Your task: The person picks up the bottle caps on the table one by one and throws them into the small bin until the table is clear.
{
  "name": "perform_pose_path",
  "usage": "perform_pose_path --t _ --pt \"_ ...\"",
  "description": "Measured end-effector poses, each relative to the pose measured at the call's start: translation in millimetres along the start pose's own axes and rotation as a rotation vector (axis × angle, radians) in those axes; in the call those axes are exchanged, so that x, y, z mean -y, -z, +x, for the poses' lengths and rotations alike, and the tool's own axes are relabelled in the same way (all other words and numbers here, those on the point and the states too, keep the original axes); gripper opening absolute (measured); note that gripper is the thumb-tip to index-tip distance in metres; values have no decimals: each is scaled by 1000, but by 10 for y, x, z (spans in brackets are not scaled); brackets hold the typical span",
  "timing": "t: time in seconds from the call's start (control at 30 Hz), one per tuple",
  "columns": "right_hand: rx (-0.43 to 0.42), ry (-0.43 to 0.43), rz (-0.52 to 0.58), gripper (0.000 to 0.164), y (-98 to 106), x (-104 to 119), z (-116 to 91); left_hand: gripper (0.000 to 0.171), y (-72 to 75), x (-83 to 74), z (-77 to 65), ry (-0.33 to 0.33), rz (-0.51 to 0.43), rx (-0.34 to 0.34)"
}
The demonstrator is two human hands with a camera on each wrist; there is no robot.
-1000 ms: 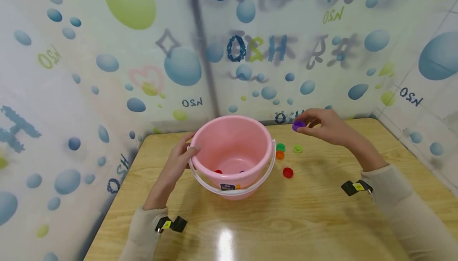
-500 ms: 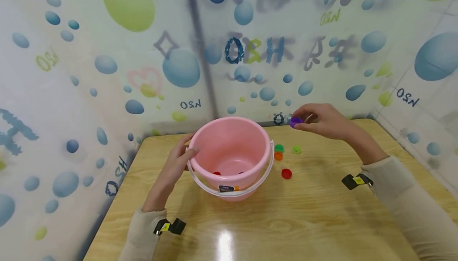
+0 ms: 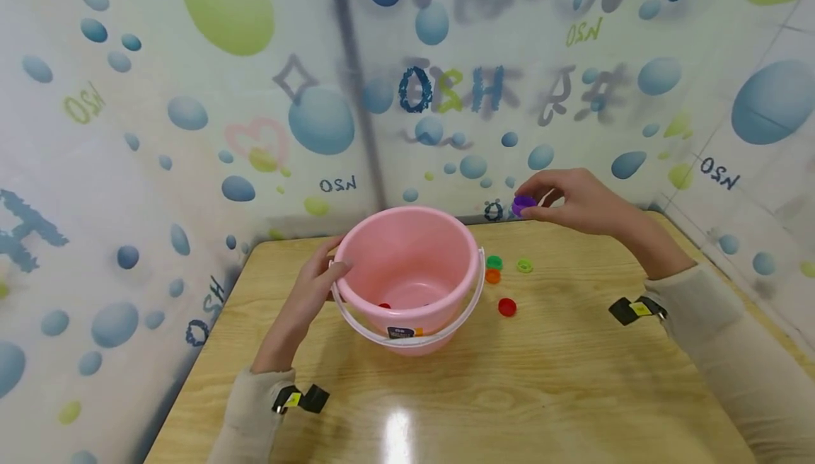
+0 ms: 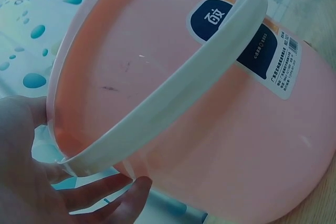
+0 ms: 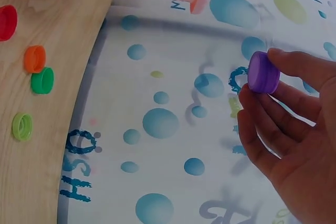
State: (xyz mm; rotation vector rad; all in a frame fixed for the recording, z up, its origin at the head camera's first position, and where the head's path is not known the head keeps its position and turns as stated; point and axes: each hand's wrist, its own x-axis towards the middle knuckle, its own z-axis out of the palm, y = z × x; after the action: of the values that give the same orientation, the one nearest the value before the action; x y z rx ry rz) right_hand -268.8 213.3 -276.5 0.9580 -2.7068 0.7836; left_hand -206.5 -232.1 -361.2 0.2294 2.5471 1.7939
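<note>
A pink bucket [image 3: 414,241] with a white handle [image 3: 407,342] stands on the wooden table. My left hand [image 3: 310,281] grips its left rim, thumb at the inner edge and the other fingers outside; the left wrist view shows them by the handle's end. Between thumb and fingertips, my right hand [image 3: 582,202] pinches a purple bottle cap [image 5: 263,73], held in the air to the right of the bucket and above rim height. A red piece [image 3: 384,305] shows low inside the bucket, partly hidden by the front rim.
Right of the bucket, green [image 3: 494,262] and orange [image 3: 492,276] caps lie close together. A light green cap [image 3: 524,266] and a red cap [image 3: 507,307] lie apart from them on the table [image 3: 509,393]. A patterned curtain-like wall [image 3: 439,160] rises behind.
My right hand has risen somewhat with the purple cap, which tilts slightly differently. The left hand keeps its grip on the bucket rim, and the caps on the table stay put.
</note>
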Motion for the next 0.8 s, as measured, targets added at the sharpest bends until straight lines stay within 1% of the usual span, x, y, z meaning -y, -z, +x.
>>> perform_pose_path --t 0.13,0.33,0.6,0.8 --pt "18 38 -19 29 20 54 80 53 0 4 -2 -2 -2 -1" --pt "51 81 3 29 32 187 198 52 3 10 -7 -2 2 -3" --pt "62 139 14 29 31 387 346 52 -6 18 -3 5 2 -3" --pt "74 214 26 25 20 521 456 52 -15 25 3 4 4 -2"
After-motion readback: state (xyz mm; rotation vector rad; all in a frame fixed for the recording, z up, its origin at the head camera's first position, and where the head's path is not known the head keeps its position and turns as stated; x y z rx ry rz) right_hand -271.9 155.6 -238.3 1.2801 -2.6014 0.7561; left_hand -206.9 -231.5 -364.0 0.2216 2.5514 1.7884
